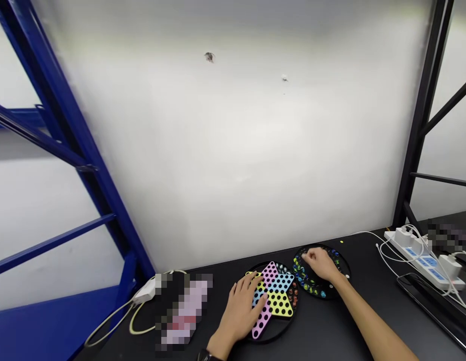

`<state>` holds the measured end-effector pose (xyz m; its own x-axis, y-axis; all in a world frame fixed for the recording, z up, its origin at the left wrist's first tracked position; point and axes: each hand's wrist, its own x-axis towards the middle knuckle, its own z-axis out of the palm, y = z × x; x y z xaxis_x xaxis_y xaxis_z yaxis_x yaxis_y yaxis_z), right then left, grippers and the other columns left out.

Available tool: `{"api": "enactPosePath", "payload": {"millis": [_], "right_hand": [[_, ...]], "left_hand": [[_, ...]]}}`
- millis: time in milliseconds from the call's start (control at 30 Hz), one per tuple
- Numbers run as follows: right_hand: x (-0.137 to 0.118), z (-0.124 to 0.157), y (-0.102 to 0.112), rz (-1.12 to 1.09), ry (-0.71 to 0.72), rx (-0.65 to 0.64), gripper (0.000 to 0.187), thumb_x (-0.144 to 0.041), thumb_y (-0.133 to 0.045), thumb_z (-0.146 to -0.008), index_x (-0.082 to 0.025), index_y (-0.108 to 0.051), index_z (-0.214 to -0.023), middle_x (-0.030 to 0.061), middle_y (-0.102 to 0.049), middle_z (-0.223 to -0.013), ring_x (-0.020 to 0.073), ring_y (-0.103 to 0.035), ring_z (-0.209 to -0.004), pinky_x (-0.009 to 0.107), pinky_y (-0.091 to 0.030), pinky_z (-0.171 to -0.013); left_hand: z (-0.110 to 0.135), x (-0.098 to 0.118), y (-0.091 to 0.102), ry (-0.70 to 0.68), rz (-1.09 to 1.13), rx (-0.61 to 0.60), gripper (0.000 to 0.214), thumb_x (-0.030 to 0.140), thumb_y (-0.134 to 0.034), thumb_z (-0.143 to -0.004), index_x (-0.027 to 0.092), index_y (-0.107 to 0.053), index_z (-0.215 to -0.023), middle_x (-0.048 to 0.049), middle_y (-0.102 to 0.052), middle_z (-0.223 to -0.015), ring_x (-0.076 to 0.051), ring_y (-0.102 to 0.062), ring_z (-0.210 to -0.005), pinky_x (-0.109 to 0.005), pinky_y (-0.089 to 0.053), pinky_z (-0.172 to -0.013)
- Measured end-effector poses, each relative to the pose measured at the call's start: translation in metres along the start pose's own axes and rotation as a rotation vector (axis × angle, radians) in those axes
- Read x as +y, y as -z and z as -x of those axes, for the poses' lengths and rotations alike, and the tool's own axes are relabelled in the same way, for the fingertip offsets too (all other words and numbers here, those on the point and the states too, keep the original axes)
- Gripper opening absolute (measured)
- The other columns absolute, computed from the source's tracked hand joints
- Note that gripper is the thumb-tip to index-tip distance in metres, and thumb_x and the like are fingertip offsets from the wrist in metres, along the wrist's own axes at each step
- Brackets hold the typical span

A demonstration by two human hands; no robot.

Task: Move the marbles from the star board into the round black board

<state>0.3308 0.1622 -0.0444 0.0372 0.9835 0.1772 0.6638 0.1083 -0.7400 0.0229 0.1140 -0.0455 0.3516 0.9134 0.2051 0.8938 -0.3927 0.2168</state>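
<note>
My left hand [242, 306] lies flat, fingers apart, on the left side of a star-shaped Chinese checkers board [280, 304] with pink, yellow and blue points full of black holes. The board sits in a round black base; clear marbles [283, 268] show at its back and reddish marbles [295, 295] at its right. My right hand [320, 263] is over a second round black tray [349, 271], its fingertips pinched together. Whatever is between them is too small to make out. Green, yellow and blue marbles [301, 277] lie along that tray's left and front.
A white power strip [424, 260] with plugs and cables stands at the right, with a glossy black tray [438, 311] in front. At the left are a white adapter [144, 292] with its cable and a pixelated item [187, 311]. A white wall rises behind the black table [315, 336].
</note>
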Motion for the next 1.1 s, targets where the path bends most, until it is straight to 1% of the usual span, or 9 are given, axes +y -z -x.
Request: {"api": "enactPosePath", "payload": {"millis": [100,233,433,600,733,800,867,933,1100], "right_hand": [[-0.013,0.010,-0.009,0.235,0.015,-0.086,0.021,-0.039,-0.060,-0.082,-0.021,-0.065,-0.072,0.0028,-0.067,-0.073,0.0184,-0.061,-0.076,0.026,-0.035,-0.065],[-0.016,0.012,-0.014,0.336,0.007,-0.118,0.017,-0.032,-0.056,-0.086,-0.021,-0.067,-0.080,0.0050,-0.070,-0.083,0.0195,-0.063,-0.081,0.026,-0.035,-0.067],[-0.011,0.006,-0.005,0.176,0.005,-0.069,0.029,-0.038,-0.049,-0.092,-0.020,-0.063,-0.074,0.0021,-0.065,-0.069,0.0152,-0.057,-0.067,0.023,-0.034,-0.060],[-0.003,0.004,0.009,0.116,0.011,-0.127,0.034,-0.040,-0.051,-0.089,-0.018,-0.061,-0.065,-0.0003,-0.057,-0.059,0.0130,-0.050,-0.059,0.023,-0.032,-0.057],[0.002,0.005,0.021,0.009,0.014,-0.242,0.022,-0.031,-0.058,-0.080,-0.017,-0.062,-0.064,-0.0043,-0.048,-0.051,0.0098,-0.041,-0.052,0.022,-0.029,-0.053],[0.003,0.007,0.027,0.005,-0.001,-0.329,0.013,-0.027,-0.066,-0.072,-0.017,-0.063,-0.064,-0.0069,-0.043,-0.047,0.0083,-0.036,-0.048,0.022,-0.026,-0.050],[0.003,0.009,0.032,0.011,-0.032,-0.409,0.013,-0.027,-0.071,-0.068,-0.018,-0.063,-0.065,-0.0088,-0.039,-0.045,0.0074,-0.033,-0.046,0.022,-0.023,-0.048],[0.003,0.011,0.035,0.007,-0.061,-0.465,0.014,-0.029,-0.072,-0.068,-0.018,-0.064,-0.069,-0.0090,-0.040,-0.047,0.0073,-0.034,-0.047,0.021,-0.024,-0.048],[0.008,0.011,0.040,0.033,-0.069,-0.506,0.012,-0.030,-0.067,-0.078,-0.019,-0.064,-0.082,-0.0070,-0.050,-0.058,0.0086,-0.043,-0.054,0.020,-0.030,-0.052]], "left_hand": [[0.000,0.002,0.002,0.015,0.015,-0.024,0.048,0.050,-0.039,-0.095,0.031,-0.052,-0.137,-0.0051,-0.048,-0.148,-0.029,-0.041,-0.137,-0.052,-0.033,-0.114],[0.000,0.003,0.003,0.009,0.025,-0.027,0.048,0.050,-0.039,-0.095,0.031,-0.052,-0.138,-0.0057,-0.048,-0.148,-0.029,-0.041,-0.136,-0.052,-0.032,-0.114],[0.000,0.003,0.003,0.011,0.018,-0.037,0.049,0.051,-0.040,-0.095,0.032,-0.051,-0.138,-0.0048,-0.047,-0.149,-0.029,-0.040,-0.138,-0.052,-0.032,-0.115],[0.000,0.003,0.003,0.017,0.020,-0.044,0.049,0.051,-0.039,-0.095,0.032,-0.051,-0.138,-0.0046,-0.046,-0.150,-0.029,-0.040,-0.139,-0.053,-0.031,-0.115],[0.000,0.004,0.004,0.015,0.029,-0.051,0.049,0.052,-0.038,-0.095,0.031,-0.050,-0.138,-0.0047,-0.046,-0.150,-0.029,-0.039,-0.139,-0.054,-0.029,-0.116],[0.000,0.004,0.004,0.013,0.030,-0.052,0.050,0.052,-0.037,-0.095,0.031,-0.050,-0.138,-0.0043,-0.046,-0.150,-0.028,-0.038,-0.139,-0.054,-0.029,-0.116],[0.000,0.004,0.003,0.014,0.025,-0.043,0.049,0.052,-0.038,-0.095,0.031,-0.051,-0.138,-0.0038,-0.046,-0.150,-0.028,-0.039,-0.139,-0.053,-0.030,-0.116],[0.000,0.003,0.003,0.015,0.020,-0.035,0.049,0.052,-0.038,-0.095,0.032,-0.051,-0.137,-0.0034,-0.047,-0.149,-0.028,-0.040,-0.138,-0.052,-0.031,-0.115],[0.000,0.002,0.003,0.007,0.016,-0.032,0.049,0.052,-0.038,-0.095,0.032,-0.052,-0.137,-0.0041,-0.047,-0.149,-0.028,-0.040,-0.138,-0.052,-0.032,-0.115]]}}
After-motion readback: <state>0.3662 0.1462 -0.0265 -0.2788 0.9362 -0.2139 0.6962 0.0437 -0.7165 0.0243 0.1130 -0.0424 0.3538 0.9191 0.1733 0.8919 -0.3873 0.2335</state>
